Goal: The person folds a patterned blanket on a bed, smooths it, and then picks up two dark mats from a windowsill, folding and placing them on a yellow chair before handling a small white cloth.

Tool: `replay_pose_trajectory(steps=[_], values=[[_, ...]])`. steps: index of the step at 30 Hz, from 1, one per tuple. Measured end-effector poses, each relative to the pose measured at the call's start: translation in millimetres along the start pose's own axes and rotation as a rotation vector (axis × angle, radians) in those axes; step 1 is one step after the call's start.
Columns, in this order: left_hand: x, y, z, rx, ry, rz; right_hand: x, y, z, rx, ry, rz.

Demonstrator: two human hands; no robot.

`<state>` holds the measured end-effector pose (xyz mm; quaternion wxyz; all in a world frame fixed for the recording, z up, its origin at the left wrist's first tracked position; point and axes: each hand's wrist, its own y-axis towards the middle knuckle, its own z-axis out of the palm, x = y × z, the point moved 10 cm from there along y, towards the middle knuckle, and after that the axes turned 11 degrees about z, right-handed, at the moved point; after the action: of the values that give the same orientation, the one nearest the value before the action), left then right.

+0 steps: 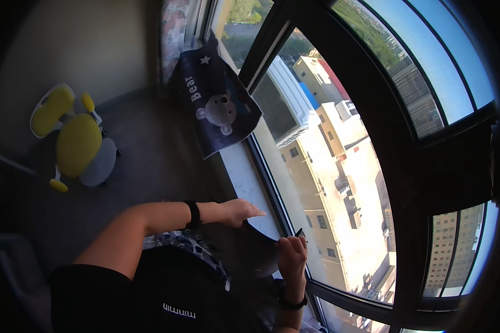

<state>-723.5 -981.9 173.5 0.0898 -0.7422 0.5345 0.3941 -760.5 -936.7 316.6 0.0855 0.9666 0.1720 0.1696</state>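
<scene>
My left hand reaches over a white window sill, its fingers closed on the edge of a dark, limp sheet. Closer to the window frame, my right hand is a fist around the other end of that sheet. A small dark corner pokes out above its knuckles. The sheet sags between both hands, and its lower part blends into shadow and my black shirt, so its kind is unclear. Farther along the sill lies a dark mat with a bear picture and a star, partly hanging over the edge.
A tall window with a dark frame runs along the right, with buildings far below. A yellow and white swivel chair stands on the grey floor at the left. A patterned curtain hangs at the far end.
</scene>
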Motion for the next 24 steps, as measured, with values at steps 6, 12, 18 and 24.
replay_pose_trajectory(steps=[6, 12, 18, 24], values=[[5, -38, 17, 0.084, -0.614, -0.194, 27, 1, -37, -0.078, -0.044, 0.068], [40, -110, 2, -0.044, -0.638, -0.326, 54, 7, -64, -0.121, -0.057, 0.036], [97, -222, -22, -0.297, -0.457, -0.595, 100, 23, -90, -0.238, -0.190, 0.032], [108, -325, -59, -0.588, -0.300, -0.666, 156, 61, -69, -0.206, -0.188, -0.120]])
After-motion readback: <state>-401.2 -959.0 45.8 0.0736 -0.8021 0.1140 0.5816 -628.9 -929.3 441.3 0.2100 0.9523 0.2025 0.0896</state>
